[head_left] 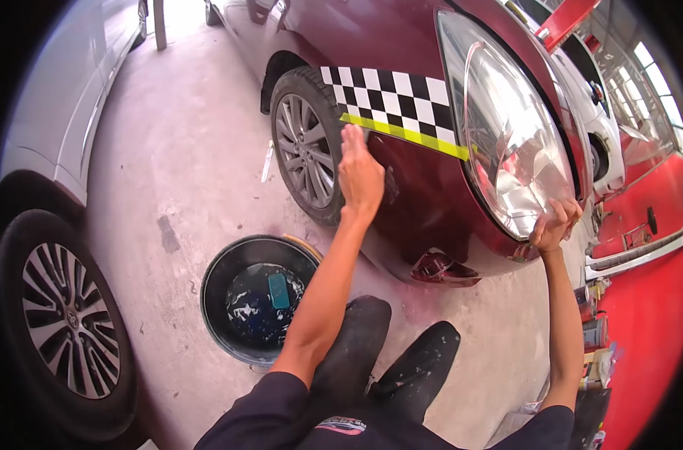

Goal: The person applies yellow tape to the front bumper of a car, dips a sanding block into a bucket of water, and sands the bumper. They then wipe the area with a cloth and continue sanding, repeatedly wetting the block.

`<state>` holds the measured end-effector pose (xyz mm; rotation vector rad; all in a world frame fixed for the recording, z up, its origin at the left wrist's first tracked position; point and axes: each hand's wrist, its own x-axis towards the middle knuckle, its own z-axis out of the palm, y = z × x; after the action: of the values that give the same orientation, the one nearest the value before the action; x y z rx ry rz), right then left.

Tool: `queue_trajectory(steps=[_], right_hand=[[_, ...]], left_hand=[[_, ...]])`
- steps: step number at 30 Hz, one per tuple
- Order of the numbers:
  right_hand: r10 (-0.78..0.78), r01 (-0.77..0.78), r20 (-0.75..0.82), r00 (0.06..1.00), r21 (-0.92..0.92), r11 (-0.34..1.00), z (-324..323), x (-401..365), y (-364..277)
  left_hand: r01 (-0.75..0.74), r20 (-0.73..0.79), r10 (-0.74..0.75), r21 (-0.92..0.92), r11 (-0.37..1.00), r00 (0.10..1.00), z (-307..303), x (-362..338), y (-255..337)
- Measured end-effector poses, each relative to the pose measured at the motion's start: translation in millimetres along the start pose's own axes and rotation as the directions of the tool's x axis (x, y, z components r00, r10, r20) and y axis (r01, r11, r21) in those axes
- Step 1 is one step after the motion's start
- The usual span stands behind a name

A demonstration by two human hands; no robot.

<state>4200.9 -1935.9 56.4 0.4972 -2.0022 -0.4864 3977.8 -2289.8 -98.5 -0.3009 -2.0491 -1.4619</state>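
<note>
The maroon car (424,187) is the landmark, its front corner facing the person. A pale car (56,112) stands to its left in view, across a strip of concrete floor (154,172); the near wheel (73,319) of that car is at lower left. A red surface (645,300) lies to the right of the maroon car.

The maroon car's front wheel (305,139) is left of its bumper (424,199); its clear headlight (506,124) is at the right of that corner. A black tub (215,330) sits on the floor, below the front wheel in view, with dark liquid inside. A black-and-white checkered band (397,97) runs between wheel and headlight, with yellow tape (409,135) along its lower edge.

The left hand (360,176) is at the bumper, just below the tape's wheel end. Its grip is open, fingers extended and close together; whether anything lies under the palm cannot be told. The right hand (555,223) is at the headlight's lower corner, fingers bent; whether its grip holds anything cannot be told.

A teal block (279,291) lies inside the tub. A narrow white strip (267,162) lies on the floor left of the front wheel.
</note>
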Motion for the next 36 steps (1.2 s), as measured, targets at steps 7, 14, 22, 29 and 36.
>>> queue_trajectory(steps=[7, 14, 22, 29, 36], right_hand=[[0.020, -0.020, -0.001, 1.000, 0.014, 1.000, -2, -4, -4], [0.015, -0.013, -0.039, 0.999, 0.062, 0.998, 0, 6, -6], [0.045, -0.031, -0.132, 0.990, 0.106, 0.994, 0, 9, -12], [0.071, -0.045, -0.187, 0.980, 0.140, 0.989, -2, 11, -16], [0.099, -0.067, -0.209, 0.973, 0.159, 0.985, -4, 14, -21]], left_hand=[[0.069, -0.045, -0.072, -0.077, 0.995, 0.996, 1, 4, -2], [-0.041, -0.005, 0.041, 0.024, 0.999, 0.999, -1, 7, -17], [-0.050, -0.112, 0.051, 0.011, 0.999, 0.992, 6, 13, -20], [-0.026, -0.095, 0.026, 0.004, 1.000, 0.995, 0, 2, 1], [-0.184, -0.152, 0.192, 0.064, 0.981, 0.970, 18, -40, 25]])
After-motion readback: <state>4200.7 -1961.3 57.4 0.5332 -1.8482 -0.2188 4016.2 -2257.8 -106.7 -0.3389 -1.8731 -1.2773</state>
